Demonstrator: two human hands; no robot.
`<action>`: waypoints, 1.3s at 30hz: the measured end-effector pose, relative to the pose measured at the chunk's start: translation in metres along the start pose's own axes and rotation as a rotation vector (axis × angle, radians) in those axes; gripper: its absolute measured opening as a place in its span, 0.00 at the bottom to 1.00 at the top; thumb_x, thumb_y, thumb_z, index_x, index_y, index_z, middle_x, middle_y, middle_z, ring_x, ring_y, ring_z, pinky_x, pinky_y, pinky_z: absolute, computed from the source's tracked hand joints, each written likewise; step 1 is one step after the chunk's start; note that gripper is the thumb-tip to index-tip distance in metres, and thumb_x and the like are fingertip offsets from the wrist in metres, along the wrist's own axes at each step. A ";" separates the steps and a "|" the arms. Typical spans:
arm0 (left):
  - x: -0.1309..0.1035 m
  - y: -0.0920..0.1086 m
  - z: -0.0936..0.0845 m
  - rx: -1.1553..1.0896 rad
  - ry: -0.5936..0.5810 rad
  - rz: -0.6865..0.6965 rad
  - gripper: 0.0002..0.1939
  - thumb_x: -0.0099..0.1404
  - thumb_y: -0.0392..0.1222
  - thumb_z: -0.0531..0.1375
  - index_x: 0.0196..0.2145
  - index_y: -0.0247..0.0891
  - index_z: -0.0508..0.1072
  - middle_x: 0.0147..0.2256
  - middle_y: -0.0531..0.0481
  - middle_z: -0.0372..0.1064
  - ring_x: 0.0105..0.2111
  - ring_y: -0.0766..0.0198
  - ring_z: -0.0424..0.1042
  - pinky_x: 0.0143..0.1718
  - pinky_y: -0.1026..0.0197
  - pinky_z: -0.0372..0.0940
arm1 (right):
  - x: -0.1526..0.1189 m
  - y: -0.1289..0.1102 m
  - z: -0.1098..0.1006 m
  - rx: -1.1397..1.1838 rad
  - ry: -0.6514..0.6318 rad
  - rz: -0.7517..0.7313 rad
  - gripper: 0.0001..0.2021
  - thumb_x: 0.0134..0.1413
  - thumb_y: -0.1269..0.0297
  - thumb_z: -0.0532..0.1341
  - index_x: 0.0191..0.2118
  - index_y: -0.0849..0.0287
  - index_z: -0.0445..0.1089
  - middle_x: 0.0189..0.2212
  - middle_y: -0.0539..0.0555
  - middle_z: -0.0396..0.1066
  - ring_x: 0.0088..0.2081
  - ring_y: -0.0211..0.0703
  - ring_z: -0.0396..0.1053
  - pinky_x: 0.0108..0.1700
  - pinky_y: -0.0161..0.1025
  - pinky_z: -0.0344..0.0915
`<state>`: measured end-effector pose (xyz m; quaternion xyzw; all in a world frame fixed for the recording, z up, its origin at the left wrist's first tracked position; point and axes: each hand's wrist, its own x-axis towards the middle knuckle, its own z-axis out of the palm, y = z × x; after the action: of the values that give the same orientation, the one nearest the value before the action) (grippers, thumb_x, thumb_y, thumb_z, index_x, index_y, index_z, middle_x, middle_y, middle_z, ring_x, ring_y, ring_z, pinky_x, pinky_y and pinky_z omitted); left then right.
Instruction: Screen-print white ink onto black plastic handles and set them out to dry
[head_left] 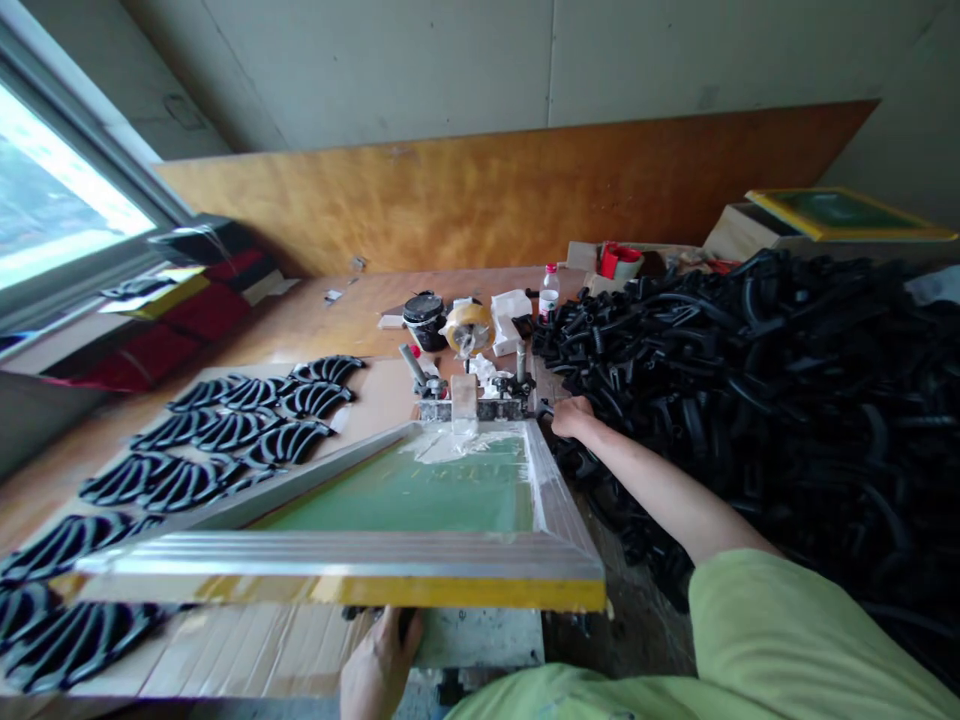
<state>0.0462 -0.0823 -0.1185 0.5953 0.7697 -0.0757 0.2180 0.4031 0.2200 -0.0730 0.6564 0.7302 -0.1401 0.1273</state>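
A screen-printing frame (352, 553) with aluminium sides and green mesh (420, 495) stands tilted up before me, its near edge raised. Its far end is held in a metal hinge clamp (480, 408). Below the near edge, my left hand (377, 668) is closed by a black part (408, 624), mostly hidden by the frame and fingers, above a pale base plate (480, 640). My right hand (573, 417) reaches past the frame's right side to the edge of a heap of black curved plastic parts (697, 400). Its fingers are closed around one dark piece (544, 407).
Rows of black curved parts (172, 480) lie on cardboard (247, 650) at left. Behind the clamp stand a black tub (424, 318), a tape roll (469, 328) and a red-capped bottle (550, 292). Another yellow-edged screen (847, 213) rests at back right. Red boxes (165, 335) line the window.
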 end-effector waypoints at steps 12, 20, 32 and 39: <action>-0.006 0.042 -0.023 -0.121 0.109 0.264 0.13 0.69 0.51 0.47 0.36 0.42 0.66 0.24 0.52 0.74 0.24 0.63 0.75 0.22 0.67 0.56 | -0.112 0.029 0.023 0.009 0.152 0.032 0.14 0.56 0.65 0.55 0.45 0.58 0.73 0.45 0.60 0.75 0.47 0.52 0.70 0.44 0.40 0.62; 0.013 0.194 -0.044 -0.251 -0.010 0.513 0.13 0.67 0.51 0.53 0.37 0.39 0.69 0.29 0.50 0.73 0.31 0.62 0.74 0.29 0.65 0.59 | -0.154 0.050 0.024 0.502 0.340 0.056 0.17 0.53 0.70 0.58 0.50 0.55 0.71 0.44 0.56 0.74 0.47 0.46 0.70 0.49 0.40 0.63; 0.005 0.158 -0.045 -0.601 -0.079 0.577 0.15 0.67 0.49 0.52 0.44 0.39 0.71 0.35 0.50 0.76 0.29 0.67 0.72 0.32 0.65 0.64 | -0.193 0.024 0.060 1.195 0.411 -0.016 0.21 0.53 0.59 0.61 0.53 0.58 0.66 0.40 0.55 0.72 0.39 0.43 0.70 0.42 0.41 0.68; 0.007 0.065 -0.065 -0.915 0.001 0.355 0.21 0.65 0.56 0.53 0.43 0.37 0.71 0.34 0.47 0.76 0.29 0.65 0.73 0.27 0.65 0.64 | -0.161 -0.095 0.069 0.470 0.436 -0.346 0.16 0.58 0.72 0.57 0.50 0.54 0.73 0.45 0.56 0.70 0.49 0.46 0.65 0.54 0.43 0.61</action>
<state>0.0910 -0.0339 -0.0543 0.5605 0.6108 0.3087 0.4663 0.3259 0.0361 -0.0742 0.5489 0.7884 -0.1804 -0.2110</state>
